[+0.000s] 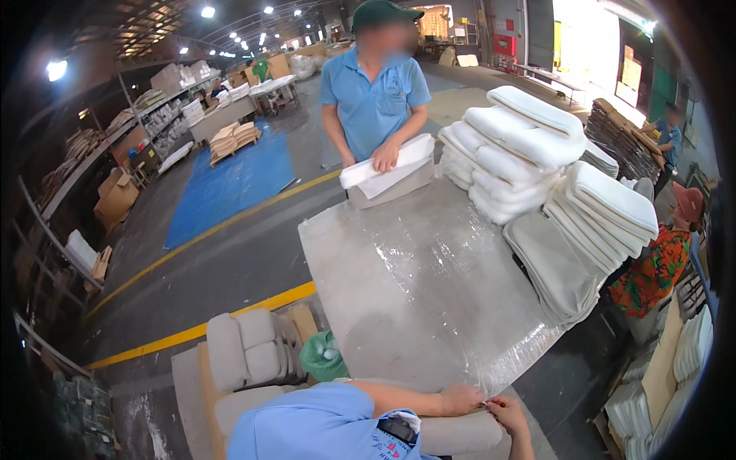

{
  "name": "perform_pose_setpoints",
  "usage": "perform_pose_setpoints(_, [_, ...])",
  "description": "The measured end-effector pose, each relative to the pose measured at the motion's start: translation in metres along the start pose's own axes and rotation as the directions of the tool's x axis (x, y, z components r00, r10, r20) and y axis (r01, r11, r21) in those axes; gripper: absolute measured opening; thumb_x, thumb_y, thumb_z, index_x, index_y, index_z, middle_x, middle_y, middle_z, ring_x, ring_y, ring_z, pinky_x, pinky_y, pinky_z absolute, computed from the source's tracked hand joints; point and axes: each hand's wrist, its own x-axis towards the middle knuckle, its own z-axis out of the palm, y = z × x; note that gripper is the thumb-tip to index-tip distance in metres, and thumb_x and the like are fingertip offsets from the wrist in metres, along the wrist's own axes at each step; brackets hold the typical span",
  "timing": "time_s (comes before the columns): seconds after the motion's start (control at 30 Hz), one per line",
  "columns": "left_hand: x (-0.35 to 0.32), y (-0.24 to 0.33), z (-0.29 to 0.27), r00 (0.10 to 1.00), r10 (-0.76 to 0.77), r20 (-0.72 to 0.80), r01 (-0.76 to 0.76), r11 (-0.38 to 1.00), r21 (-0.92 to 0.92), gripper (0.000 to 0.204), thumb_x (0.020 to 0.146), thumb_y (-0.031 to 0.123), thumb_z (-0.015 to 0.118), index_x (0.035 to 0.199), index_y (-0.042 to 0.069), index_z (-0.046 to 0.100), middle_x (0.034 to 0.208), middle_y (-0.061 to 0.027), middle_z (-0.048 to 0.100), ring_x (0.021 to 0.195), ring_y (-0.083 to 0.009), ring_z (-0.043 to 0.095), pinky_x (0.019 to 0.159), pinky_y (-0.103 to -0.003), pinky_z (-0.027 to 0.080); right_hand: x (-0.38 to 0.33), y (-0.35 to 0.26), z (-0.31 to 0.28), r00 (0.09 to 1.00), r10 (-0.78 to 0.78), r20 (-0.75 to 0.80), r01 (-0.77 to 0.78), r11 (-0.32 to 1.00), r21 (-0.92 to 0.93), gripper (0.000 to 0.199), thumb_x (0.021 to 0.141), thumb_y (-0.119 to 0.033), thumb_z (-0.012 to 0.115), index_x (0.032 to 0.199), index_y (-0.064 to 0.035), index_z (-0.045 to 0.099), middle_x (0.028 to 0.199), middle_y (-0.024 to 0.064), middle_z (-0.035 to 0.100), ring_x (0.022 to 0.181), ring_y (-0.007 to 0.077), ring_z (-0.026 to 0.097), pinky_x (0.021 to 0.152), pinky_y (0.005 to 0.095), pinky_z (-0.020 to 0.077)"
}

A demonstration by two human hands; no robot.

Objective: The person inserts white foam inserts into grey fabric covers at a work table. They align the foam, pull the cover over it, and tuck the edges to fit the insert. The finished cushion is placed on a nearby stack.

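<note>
At the near edge of the bench (429,307), whose grey top is wrapped in shiny clear film, the person's left hand (462,400) and right hand (507,415) meet over the end of a grey cushion (460,435). The cushion lies just beyond that edge, on the person's side; whether it touches the bench cannot be told. The fingers of the right hand are pinched together on a small white bit (484,403), too small to identify; the left hand's fingers are curled close beside it, and whether they grip it too cannot be told. Writing shows mainly on clothing: the person's light blue shirt (307,425) bears a print (396,447) with dark lettering and a red emblem, partly cut off by the lower border of the view, and the co-worker (373,100) at the far edge of the bench has a small dark chest mark, too small to read. That co-worker holds white padding (389,159) over a grey cover (395,186). Stacked white pads (514,146) rise at the far right corner, with folded grey covers (552,264) along the right edge. Just off the near left corner sits a green bag (322,366) with white stuff inside.
</note>
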Motion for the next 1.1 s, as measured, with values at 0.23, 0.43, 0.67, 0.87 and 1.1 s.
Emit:
perform_pose_setpoints(0.23, [-0.002,-0.001,0.0,0.998,0.032,-0.06,-0.032,0.999,-0.002,0.024,0.098,0.03,0.062,0.1,0.006,0.063,0.095,-0.0174,0.069,0.089,-0.0398,0.071,0.075,-0.051,0.056,-0.006,-0.026,-0.008,0.992,0.11,0.066,-0.112,0.993,0.035,0.012,0.098,-0.016,0.071,0.097,-0.0042,0.072,0.08,0.0008,0.069,0.066,0.0108,0.061,0.059,0.0278,0.0502])
perform_pose_setpoints(0.43, [-0.013,0.001,-0.001,0.996,-0.034,-0.08,0.035,0.999,0.004,0.025,0.096,0.03,0.065,0.096,0.005,0.066,0.092,-0.0191,0.071,0.088,-0.0408,0.072,0.075,-0.052,0.056,-0.009,-0.041,0.009,0.999,0.042,0.016,-0.041,0.997,-0.07,0.013,0.099,-0.016,0.068,0.093,-0.0039,0.069,0.076,-0.0003,0.064,0.067,0.01,0.058,0.059,0.0288,0.0478])
perform_pose_setpoints(0.67, [-0.021,0.003,-0.014,0.989,-0.017,-0.148,0.016,1.0,-0.01,0.033,0.097,0.036,0.066,0.089,0.004,0.066,0.087,-0.0192,0.069,0.082,-0.0429,0.07,0.072,-0.053,0.055,-0.013,-0.042,0.024,0.981,-0.169,-0.097,0.163,0.984,-0.066,0.015,0.1,-0.013,0.065,0.09,-0.0018,0.068,0.075,-0.0018,0.06,0.068,0.0083,0.053,0.061,0.0277,0.0451])
perform_pose_setpoints(0.87, [-0.024,0.005,-0.028,0.998,-0.056,-0.027,0.058,0.996,0.07,0.036,0.098,0.04,0.062,0.099,0.005,0.072,0.095,-0.0213,0.074,0.091,-0.043,0.072,0.077,-0.055,0.057,-0.018,-0.043,0.037,0.942,-0.269,-0.199,0.243,0.959,-0.145,0.014,0.097,-0.011,0.066,0.088,0.0,0.065,0.075,-0.001,0.06,0.07,0.0096,0.053,0.064,0.0306,0.0464])
perform_pose_setpoints(1.1, [-0.026,-0.013,-0.008,0.991,-0.105,0.078,0.101,0.994,0.05,0.043,0.099,0.047,0.059,0.099,0.007,0.073,0.096,-0.0213,0.074,0.092,-0.0435,0.072,0.079,-0.056,0.056,-0.005,-0.016,0.059,0.845,-0.48,-0.234,0.354,0.832,-0.427,0.014,0.096,-0.011,0.068,0.089,-0.0005,0.064,0.074,0.0013,0.058,0.071,0.011,0.053,0.065,0.0316,0.0468])
